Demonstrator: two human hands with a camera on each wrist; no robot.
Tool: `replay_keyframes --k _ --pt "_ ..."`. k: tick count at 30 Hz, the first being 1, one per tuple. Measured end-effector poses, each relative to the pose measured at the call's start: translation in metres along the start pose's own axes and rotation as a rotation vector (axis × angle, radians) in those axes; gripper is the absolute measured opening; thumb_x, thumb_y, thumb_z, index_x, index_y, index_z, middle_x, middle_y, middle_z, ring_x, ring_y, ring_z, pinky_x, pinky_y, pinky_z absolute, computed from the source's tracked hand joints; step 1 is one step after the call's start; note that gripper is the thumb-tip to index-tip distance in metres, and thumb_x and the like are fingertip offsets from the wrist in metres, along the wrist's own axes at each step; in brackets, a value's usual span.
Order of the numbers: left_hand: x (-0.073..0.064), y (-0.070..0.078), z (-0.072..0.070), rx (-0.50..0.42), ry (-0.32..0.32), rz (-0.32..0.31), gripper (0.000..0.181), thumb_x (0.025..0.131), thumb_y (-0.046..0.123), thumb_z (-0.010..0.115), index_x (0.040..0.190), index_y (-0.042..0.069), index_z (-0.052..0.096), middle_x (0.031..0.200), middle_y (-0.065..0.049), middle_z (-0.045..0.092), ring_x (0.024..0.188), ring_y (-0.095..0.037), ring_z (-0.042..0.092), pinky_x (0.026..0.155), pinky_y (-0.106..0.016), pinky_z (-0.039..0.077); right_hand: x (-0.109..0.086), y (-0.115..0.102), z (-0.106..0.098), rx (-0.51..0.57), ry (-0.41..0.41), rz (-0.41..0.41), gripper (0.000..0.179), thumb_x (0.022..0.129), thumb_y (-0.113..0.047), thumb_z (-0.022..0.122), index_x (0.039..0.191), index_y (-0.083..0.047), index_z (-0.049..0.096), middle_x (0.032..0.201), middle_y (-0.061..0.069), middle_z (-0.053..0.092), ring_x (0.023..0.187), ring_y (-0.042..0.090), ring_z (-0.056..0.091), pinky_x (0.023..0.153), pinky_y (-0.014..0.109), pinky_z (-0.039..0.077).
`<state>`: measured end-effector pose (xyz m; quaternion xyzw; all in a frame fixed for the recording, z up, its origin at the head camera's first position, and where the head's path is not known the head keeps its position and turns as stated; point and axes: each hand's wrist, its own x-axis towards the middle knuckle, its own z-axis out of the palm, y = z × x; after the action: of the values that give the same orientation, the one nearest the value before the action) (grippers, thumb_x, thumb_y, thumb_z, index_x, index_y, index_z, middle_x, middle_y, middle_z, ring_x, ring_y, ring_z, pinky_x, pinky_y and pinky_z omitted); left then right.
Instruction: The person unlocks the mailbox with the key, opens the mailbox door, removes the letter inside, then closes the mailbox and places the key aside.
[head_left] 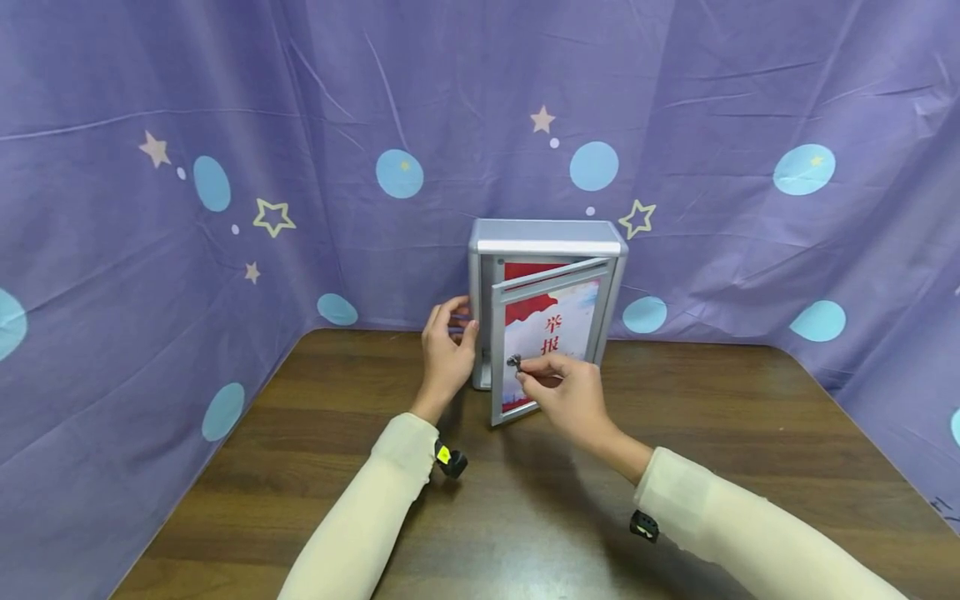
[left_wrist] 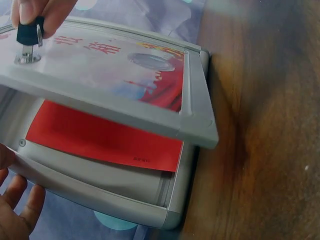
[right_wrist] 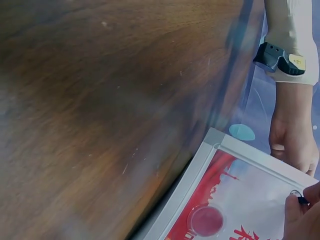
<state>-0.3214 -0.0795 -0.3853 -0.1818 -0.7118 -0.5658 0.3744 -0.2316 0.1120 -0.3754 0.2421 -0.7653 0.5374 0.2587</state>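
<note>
A silver-framed metal box (head_left: 549,235) stands upright on the table against the curtain. Its hinged door (head_left: 558,304), with a red and white printed panel, hangs partly open, swung out on the left side. My right hand (head_left: 573,400) pinches a black-headed key (left_wrist: 31,32) in the lock (left_wrist: 27,59) near the door's free edge. At the box's left side wall, my left hand (head_left: 448,350) touches with its fingers; in the left wrist view they (left_wrist: 33,205) lie along that wall. Inside the box, a red sheet (left_wrist: 105,137) shows behind the door.
The brown wooden table (head_left: 720,417) reaches to the curtain. A purple curtain (head_left: 480,75) with stars and blue dots hangs behind and to the sides. Each sleeve cuff carries a small black camera, the left one (head_left: 452,460) close above the tabletop.
</note>
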Motion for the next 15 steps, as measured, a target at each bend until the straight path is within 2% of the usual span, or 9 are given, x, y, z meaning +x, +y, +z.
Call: replay_keyframes --k 6,15 --pt "0.000 -0.002 0.003 -0.021 0.024 0.027 0.039 0.085 -0.014 0.071 0.124 -0.008 0.065 0.108 -0.029 0.064 0.088 -0.042 0.065 0.069 -0.052 0.057 -0.005 -0.001 -0.011 0.022 -0.034 0.026 0.012 0.084 0.005 0.079 0.094 -0.002 0.079 0.090 0.006 0.078 0.080 0.014 0.074 0.071 0.026 0.062" --pt "0.001 0.000 0.000 -0.008 -0.004 -0.016 0.038 0.088 -0.010 0.071 0.124 -0.002 0.066 0.108 -0.020 0.065 0.089 -0.032 0.066 0.073 -0.047 0.059 -0.010 -0.003 -0.028 0.004 -0.084 0.031 0.013 0.083 0.004 0.079 0.092 -0.005 0.080 0.095 0.005 0.078 0.078 0.012 0.073 0.067 0.024 0.061"
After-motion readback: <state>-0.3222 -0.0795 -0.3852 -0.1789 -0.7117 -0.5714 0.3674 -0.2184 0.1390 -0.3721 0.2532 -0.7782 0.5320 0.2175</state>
